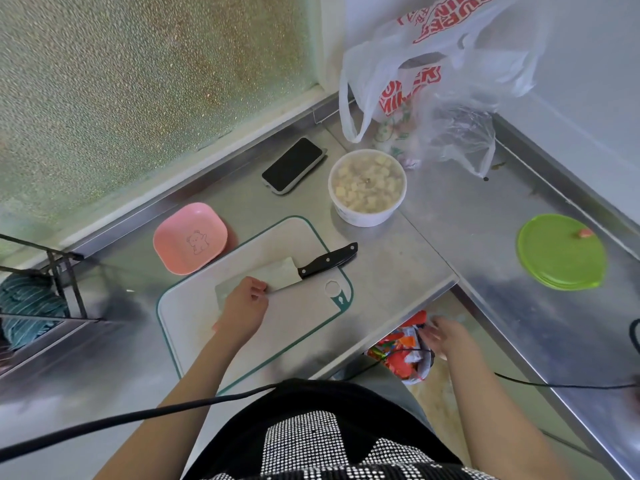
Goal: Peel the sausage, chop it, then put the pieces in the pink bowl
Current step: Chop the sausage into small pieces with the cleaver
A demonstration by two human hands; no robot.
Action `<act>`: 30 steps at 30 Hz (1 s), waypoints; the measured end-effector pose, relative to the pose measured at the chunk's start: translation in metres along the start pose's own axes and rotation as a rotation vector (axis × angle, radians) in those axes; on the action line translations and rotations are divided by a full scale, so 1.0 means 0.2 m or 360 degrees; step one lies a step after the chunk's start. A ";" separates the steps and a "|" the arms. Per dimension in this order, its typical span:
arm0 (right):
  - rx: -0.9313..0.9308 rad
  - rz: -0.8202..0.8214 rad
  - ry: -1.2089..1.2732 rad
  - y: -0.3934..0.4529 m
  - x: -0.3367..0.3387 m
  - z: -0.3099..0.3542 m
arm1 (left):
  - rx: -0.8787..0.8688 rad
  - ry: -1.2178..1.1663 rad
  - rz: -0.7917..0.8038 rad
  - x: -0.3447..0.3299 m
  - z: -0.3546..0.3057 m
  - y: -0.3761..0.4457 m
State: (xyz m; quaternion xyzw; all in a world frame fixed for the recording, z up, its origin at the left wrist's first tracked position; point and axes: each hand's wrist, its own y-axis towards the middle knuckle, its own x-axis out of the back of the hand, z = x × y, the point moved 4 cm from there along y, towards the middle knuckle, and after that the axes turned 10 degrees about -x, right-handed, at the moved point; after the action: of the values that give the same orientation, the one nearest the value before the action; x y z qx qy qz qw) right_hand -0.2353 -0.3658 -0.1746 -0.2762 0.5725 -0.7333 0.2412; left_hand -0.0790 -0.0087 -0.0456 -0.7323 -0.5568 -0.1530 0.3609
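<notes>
We see a pale pink square plastic bowl with a line-drawn bear, a white cutting board edged in teal, a black-handled steel cleaver, a lime-green round plastic lid, a red-lettered white plastic bag, and the grey steel counter.

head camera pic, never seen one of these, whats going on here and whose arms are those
There is no machine here. One camera sits on a person's head and looks down, so the two arms at the bottom are that person's own.

On the steel counter lie a white cutting board, a cleaver resting on it, an empty pink bowl, a phone, a white tub of pale cubes, a green lid and a plastic bag.

The left hand is curled over the board with something pink at its lower edge, perhaps the sausage. The right hand is blurred, held past the counter edge over a bin of wrappers; I cannot tell whether it holds anything.
</notes>
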 end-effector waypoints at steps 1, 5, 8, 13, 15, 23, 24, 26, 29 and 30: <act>0.0105 0.0028 -0.0031 -0.03 -0.02 0.04 | -0.0034 0.0004 -0.0018 0.01 0.00 0.00; 0.0290 -0.0313 0.0069 -0.13 -0.06 0.18 | -0.0157 0.0066 -0.0149 0.04 0.00 -0.05; 0.0577 -0.0755 -0.0078 -0.37 -0.11 0.25 | -0.0258 0.0160 -0.0303 0.08 0.02 -0.09; 0.1037 -0.0928 -0.0087 -0.72 -0.25 0.27 | -0.0307 0.0314 -0.0402 0.13 0.13 -0.09; 0.1264 -0.0822 -0.0179 -0.81 -0.35 0.27 | -0.0310 0.0285 -0.0429 0.16 0.13 -0.12; 0.2006 0.0244 -0.1664 -0.97 -1.05 0.12 | -0.0199 0.0452 -0.0050 0.15 0.25 -0.06; 0.2055 0.0341 -0.1873 -0.97 -1.12 0.10 | -0.0213 0.0496 -0.0047 0.15 0.25 -0.06; 0.2124 0.0457 -0.2224 -0.94 -1.22 0.05 | -0.0225 0.0613 0.0003 0.16 0.25 -0.07; 0.2115 0.0433 -0.2584 -0.87 -1.28 0.00 | -0.0377 0.0825 0.0055 0.14 0.25 -0.06; 0.2111 0.0387 -0.2667 -0.84 -1.29 0.00 | -0.0364 0.0857 0.0047 0.14 0.25 -0.06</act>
State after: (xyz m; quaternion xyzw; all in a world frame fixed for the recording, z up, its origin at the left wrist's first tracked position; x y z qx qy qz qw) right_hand -0.0538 -0.1542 -0.0445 -0.4460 -0.2637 -0.4458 0.7299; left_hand -0.0893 0.0479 -0.0588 -0.7093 -0.4093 -0.3984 0.4130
